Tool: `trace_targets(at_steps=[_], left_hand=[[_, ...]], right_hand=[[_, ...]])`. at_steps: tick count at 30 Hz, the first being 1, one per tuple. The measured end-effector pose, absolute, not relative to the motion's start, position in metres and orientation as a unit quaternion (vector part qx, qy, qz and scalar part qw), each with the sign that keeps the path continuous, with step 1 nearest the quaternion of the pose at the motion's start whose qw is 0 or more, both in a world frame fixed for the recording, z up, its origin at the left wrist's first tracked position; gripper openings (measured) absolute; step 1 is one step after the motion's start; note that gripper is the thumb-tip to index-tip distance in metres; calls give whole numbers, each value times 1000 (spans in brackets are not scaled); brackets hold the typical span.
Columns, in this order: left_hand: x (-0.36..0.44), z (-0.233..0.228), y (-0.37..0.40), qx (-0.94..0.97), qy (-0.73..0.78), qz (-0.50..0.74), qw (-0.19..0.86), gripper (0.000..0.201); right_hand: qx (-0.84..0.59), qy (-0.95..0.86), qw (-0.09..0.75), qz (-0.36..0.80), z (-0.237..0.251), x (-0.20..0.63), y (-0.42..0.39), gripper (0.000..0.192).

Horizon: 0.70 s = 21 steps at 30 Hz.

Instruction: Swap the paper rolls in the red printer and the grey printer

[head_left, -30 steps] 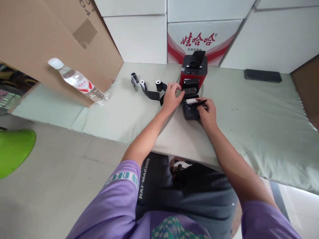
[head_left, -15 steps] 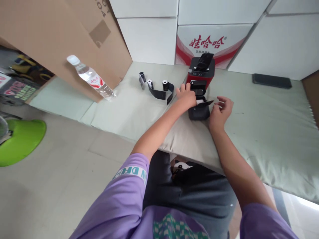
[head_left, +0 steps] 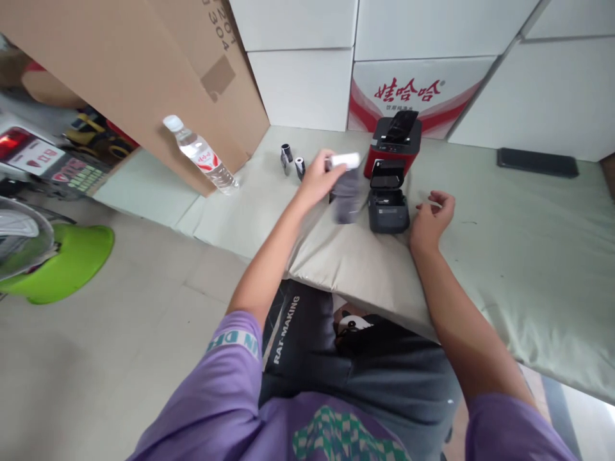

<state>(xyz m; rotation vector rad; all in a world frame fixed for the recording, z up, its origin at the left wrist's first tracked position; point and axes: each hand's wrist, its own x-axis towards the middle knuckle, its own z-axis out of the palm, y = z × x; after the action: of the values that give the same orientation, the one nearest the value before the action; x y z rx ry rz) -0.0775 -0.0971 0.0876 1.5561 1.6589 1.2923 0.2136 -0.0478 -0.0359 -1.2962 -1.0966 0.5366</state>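
My left hand [head_left: 317, 179] holds a paper roll [head_left: 344, 161] lifted above the mat, with a dark strip [head_left: 346, 198] of it hanging down, blurred by motion. Just right of it sits a small dark printer [head_left: 388, 210] with its lid up and its bay showing no roll. My right hand [head_left: 431, 218] rests on the mat beside the printer's right side, fingers loosely curled, holding nothing. Behind the dark printer stands a red printer [head_left: 394, 146] with its lid raised.
Two small rolls [head_left: 292, 161] lie on the pale green mat [head_left: 504, 256] left of my left hand. A water bottle [head_left: 202, 155] leans against a cardboard box [head_left: 144, 77]. A black phone [head_left: 537, 162] lies far right. White cartons [head_left: 413, 89] line the back.
My left hand has lifted the roll out of the dark printer and carried it up and left, the strip trailing. My right hand let go of the strip and drew back right.
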Motion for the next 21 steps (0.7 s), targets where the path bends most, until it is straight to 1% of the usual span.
trace_targets(at_steps=[3,6,8,10,12,16,19,21], left_hand=[[-137,97,-110,557,673,451,181,17],[-185,109,-117,553,734,373,124,19],[-207,115,-118,541,772,317,99,25],[-220,115,-117,536,791,277,100,25],[-228,110,-113,549,785,258,123,17],[-237,97,-107,575,767,237,156,38],[-241,90,-102,551,783,226,179,43],[-244,87,-99,542,790,227,178,42]], right_hand=[[-572,-476,622,244,-32,208,-48,40],[-575,-478,620,239,-32,207,-46,38],[-573,-484,618,237,-33,207,-45,38],[-573,-486,615,238,-33,208,-45,37],[-576,-484,611,246,-32,208,-45,36],[-583,-478,603,261,-28,207,-47,33],[-586,-479,597,266,-27,206,-47,33],[-586,-483,593,268,-27,205,-48,33]])
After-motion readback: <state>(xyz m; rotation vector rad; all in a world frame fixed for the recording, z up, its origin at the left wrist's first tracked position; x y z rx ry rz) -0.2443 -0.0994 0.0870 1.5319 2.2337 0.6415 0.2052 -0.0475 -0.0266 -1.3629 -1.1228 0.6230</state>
